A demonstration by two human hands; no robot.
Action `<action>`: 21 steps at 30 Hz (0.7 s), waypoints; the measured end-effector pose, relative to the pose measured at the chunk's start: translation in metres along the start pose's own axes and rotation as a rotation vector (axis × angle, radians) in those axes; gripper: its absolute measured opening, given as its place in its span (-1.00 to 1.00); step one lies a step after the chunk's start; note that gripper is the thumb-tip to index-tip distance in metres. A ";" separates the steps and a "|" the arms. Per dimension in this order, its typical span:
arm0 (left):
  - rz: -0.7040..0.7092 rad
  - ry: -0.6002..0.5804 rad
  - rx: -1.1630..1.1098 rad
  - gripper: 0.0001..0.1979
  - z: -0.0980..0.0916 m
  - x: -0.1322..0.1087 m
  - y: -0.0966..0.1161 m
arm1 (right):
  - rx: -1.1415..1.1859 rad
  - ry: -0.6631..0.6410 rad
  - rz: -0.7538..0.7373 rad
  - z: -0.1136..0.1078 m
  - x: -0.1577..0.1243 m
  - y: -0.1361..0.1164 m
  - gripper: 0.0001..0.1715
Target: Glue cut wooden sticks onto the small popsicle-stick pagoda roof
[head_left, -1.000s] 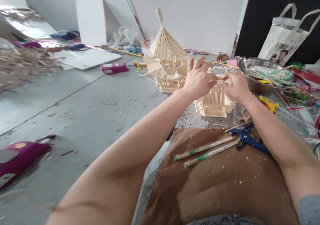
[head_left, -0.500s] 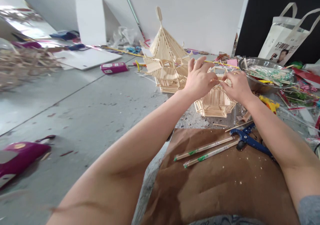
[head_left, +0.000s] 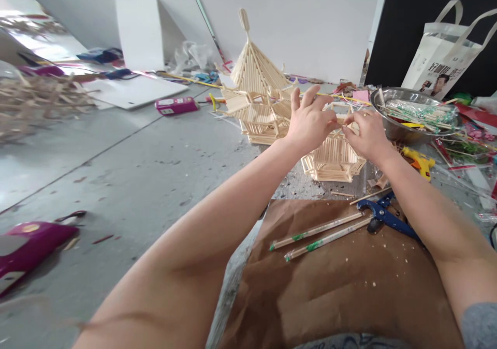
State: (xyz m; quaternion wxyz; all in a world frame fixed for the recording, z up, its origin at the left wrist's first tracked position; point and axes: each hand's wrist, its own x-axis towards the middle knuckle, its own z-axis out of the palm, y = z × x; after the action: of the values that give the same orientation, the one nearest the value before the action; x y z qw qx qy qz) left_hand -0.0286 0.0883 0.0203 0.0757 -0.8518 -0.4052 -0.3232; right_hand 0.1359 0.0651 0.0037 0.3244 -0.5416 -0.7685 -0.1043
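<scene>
A small tiered model of pale wooden sticks stands on the floor beyond the brown paper. Over its upper part, my left hand pinches with thumb and forefinger while its other fingers are raised. My right hand is closed in a pinch just beside it, the fingertips of both hands almost meeting. What lies between the fingertips is too small to make out. Behind my left hand rises a taller stick model with a pointed roof.
Two wrapped chopstick pairs and blue pliers lie on brown paper. A metal bowl of wrapped sticks, a yellow glue gun and a white bag are at right. Purple tools lie left.
</scene>
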 end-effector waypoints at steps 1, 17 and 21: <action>0.001 0.001 0.001 -0.88 -0.001 0.000 0.000 | 0.002 0.000 0.004 0.000 0.000 0.000 -0.82; 0.058 0.004 0.036 -0.90 0.002 -0.003 -0.004 | -0.092 -0.044 -0.120 -0.008 0.002 -0.011 -0.85; 0.058 -0.006 0.028 -0.80 0.002 -0.006 -0.009 | -0.054 -0.075 -0.141 -0.008 0.005 -0.006 -0.85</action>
State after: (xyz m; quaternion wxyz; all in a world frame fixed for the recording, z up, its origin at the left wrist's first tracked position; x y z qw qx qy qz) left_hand -0.0373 0.0912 0.0138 0.0959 -0.8631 -0.3850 -0.3125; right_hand 0.1322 0.0625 0.0137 0.2724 -0.4982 -0.8133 -0.1271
